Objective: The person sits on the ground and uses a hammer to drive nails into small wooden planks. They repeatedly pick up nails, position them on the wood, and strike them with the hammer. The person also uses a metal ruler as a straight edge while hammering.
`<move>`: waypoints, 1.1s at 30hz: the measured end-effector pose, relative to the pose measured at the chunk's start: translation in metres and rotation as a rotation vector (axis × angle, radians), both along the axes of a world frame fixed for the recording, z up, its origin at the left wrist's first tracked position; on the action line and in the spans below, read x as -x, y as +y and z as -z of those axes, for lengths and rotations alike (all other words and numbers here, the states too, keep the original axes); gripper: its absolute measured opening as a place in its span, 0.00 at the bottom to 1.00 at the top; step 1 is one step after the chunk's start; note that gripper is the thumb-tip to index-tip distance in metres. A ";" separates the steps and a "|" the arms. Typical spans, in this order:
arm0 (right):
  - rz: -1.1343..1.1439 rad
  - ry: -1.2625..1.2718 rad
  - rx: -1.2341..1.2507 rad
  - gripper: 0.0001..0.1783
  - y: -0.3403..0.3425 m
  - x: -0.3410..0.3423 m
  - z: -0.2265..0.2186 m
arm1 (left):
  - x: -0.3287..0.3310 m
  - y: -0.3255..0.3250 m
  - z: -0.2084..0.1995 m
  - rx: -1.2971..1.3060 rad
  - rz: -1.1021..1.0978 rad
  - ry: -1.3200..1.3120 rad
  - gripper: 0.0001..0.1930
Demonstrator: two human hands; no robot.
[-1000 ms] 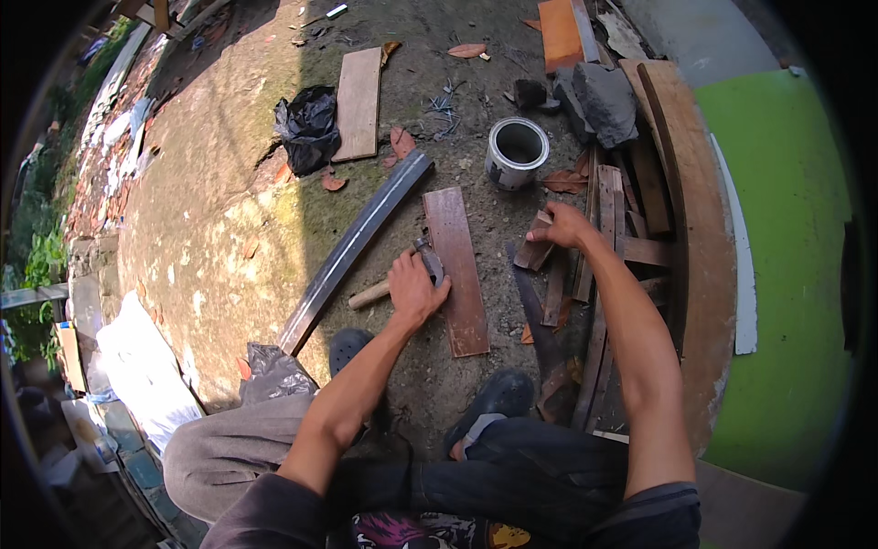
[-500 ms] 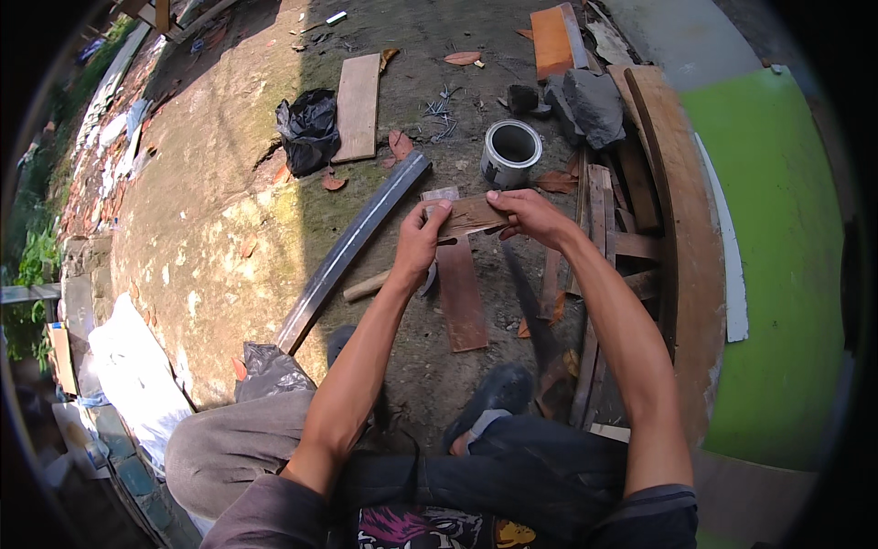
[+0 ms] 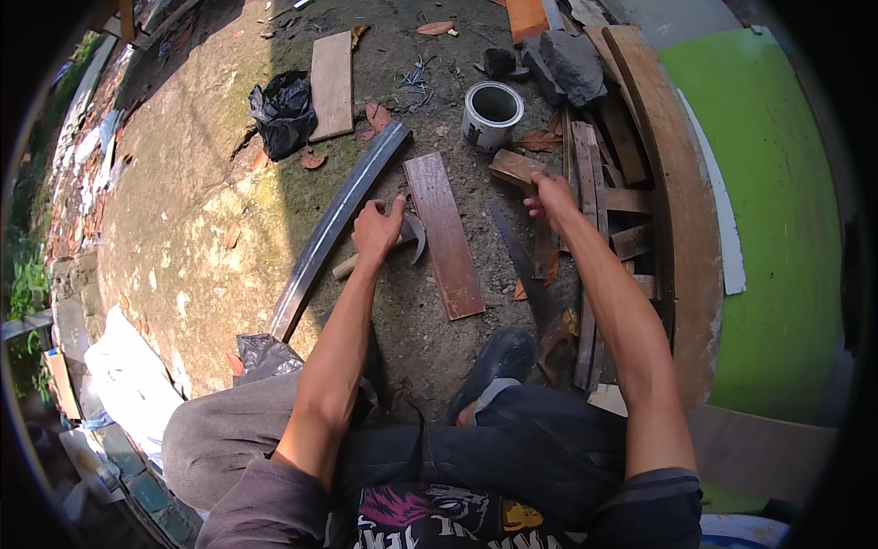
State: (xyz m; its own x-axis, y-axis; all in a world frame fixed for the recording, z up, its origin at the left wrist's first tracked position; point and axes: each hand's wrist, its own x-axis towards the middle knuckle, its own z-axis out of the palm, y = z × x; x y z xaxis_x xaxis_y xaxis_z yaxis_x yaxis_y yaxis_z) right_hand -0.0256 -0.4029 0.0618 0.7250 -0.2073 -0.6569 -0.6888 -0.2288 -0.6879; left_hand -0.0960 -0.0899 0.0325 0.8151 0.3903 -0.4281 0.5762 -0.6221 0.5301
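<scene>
My right hand [image 3: 552,201] grips a short wooden block [image 3: 518,168] by its near end, beside the paint can. My left hand [image 3: 378,231] is over the handle of a claw hammer [image 3: 346,267] on the ground. Its thumb stands apart from the fingers, and part of the handle is hidden beneath the hand. The curved hammer head [image 3: 418,240] shows to the right of it. Between my hands a reddish-brown board [image 3: 444,233] lies flat. A handsaw [image 3: 523,252] lies right of that board, its blade pointing away from me.
A dark metal bar [image 3: 343,224] lies slanted at left. Farther off are an open paint can [image 3: 492,119], loose nails [image 3: 416,84], a pale board [image 3: 331,87] and a black plastic bag [image 3: 283,114]. Stacked timber [image 3: 654,137], grey stones [image 3: 576,69] and a green panel [image 3: 750,229] stand at right.
My hands have moved apart. The left has let go of the wooden piece and come down to the hammer; the right has carried the piece rightward. The view has shifted slightly.
</scene>
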 end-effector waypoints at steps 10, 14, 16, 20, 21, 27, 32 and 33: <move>-0.723 0.007 0.591 0.25 0.007 0.025 0.042 | 0.038 -0.029 0.054 -0.388 0.246 -0.235 0.47; -0.805 -0.047 0.467 0.23 0.050 0.026 0.021 | 0.014 0.011 0.043 -0.561 0.349 -0.479 0.42; -0.836 -0.086 0.434 0.23 0.068 0.015 0.026 | -0.002 0.029 0.048 -0.627 0.387 -0.518 0.40; -0.772 -0.193 0.336 0.21 0.103 -0.024 0.030 | -0.036 0.052 0.038 -0.679 0.428 -0.387 0.43; -0.755 -0.230 0.334 0.21 0.114 -0.037 0.035 | -0.043 0.060 0.037 -0.692 0.475 -0.358 0.44; -0.699 -0.380 0.405 0.17 0.168 -0.129 0.072 | -0.058 0.076 0.040 -0.562 0.625 -0.301 0.49; -0.578 -0.459 0.487 0.15 0.195 -0.189 0.094 | -0.061 0.078 0.040 -0.508 0.612 -0.278 0.47; -0.560 -0.498 0.497 0.15 0.199 -0.197 0.096 | -0.062 0.078 0.040 -0.504 0.614 -0.270 0.47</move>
State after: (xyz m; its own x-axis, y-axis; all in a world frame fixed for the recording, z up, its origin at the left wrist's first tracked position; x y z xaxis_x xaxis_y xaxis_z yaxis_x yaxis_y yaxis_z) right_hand 0.1710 -0.2042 -0.0343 0.9820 0.0858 -0.1685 -0.0353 -0.7921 -0.6094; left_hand -0.0340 -0.0124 -0.0075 0.9947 -0.0637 -0.0813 -0.0486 -0.9833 0.1756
